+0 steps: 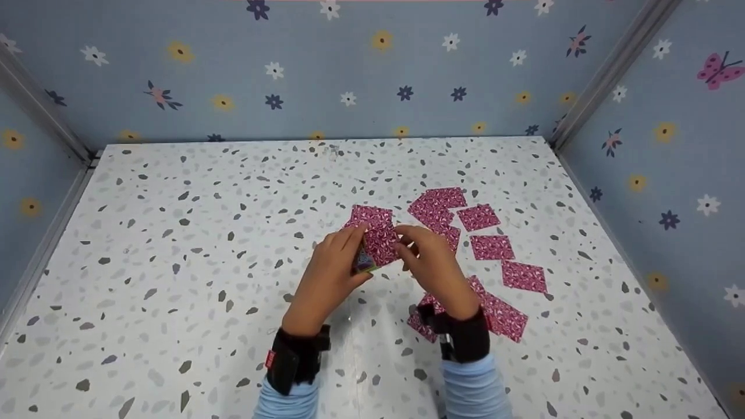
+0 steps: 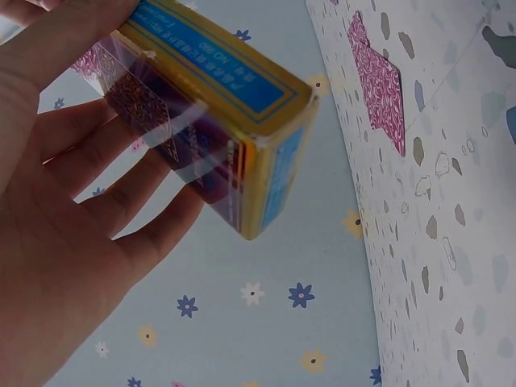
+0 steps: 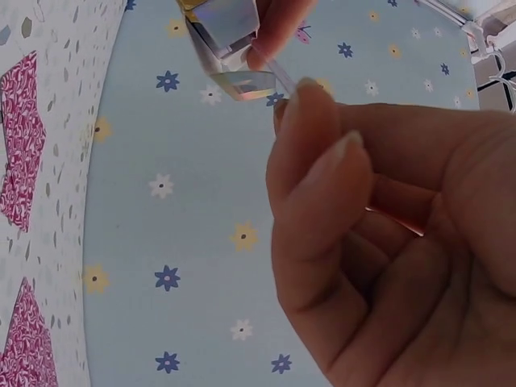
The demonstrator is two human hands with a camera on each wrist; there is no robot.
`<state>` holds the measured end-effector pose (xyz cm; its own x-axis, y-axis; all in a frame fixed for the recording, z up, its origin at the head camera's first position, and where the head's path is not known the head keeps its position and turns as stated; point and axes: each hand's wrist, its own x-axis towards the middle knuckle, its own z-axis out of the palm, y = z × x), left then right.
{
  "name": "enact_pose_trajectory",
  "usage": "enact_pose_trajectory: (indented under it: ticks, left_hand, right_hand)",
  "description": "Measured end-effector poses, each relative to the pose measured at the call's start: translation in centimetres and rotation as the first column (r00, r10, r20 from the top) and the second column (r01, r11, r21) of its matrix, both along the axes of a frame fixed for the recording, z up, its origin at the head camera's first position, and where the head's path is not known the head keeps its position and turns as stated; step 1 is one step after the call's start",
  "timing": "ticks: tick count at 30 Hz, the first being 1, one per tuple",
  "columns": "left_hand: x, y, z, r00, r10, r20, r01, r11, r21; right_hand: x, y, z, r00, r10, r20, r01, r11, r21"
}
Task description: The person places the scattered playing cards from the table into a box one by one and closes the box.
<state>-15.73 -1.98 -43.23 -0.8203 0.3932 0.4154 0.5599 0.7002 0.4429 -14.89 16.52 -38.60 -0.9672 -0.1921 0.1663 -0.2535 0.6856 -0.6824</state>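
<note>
In the head view my left hand (image 1: 329, 267) holds a small card box (image 2: 218, 72), yellow and blue with a dark purple face, between thumb and fingers. A flap (image 3: 246, 85) hangs at the box's end in the right wrist view. A card (image 1: 382, 244) with a magenta-and-white patterned back lies against the box. My right hand (image 1: 433, 262) pinches its right edge between thumb and forefinger. Edge-on in the right wrist view, that piece shows only as a thin strip. Just behind the hands is another magenta card (image 1: 372, 215), partly covered.
Several magenta-backed cards lie face down on the speckled white table (image 1: 174, 262). Some overlap in a pile (image 1: 433, 209) behind my right hand; single cards (image 1: 492, 247) lie to its right. More cards (image 1: 503, 317) overlap beneath the right wrist. Flowered blue panels (image 1: 337, 70) enclose the table.
</note>
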Motion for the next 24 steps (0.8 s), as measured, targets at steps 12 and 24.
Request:
enact_pose_trajectory:
  ticks: [12,24]
  left_hand:
    - [0.2,-0.1,0.2,1.000,-0.005,0.018,0.005,1.000,-0.003]
    - [0.1,0.0,0.2,0.999,-0.006,0.035,0.006,1.000,-0.009]
  right_hand:
    - [0.5,0.4,0.1,0.998,-0.035,-0.055,0.038,0.998,0.045]
    - [0.6,1.4,0.6,0.997,-0.056,-0.057,0.059,0.996,0.061]
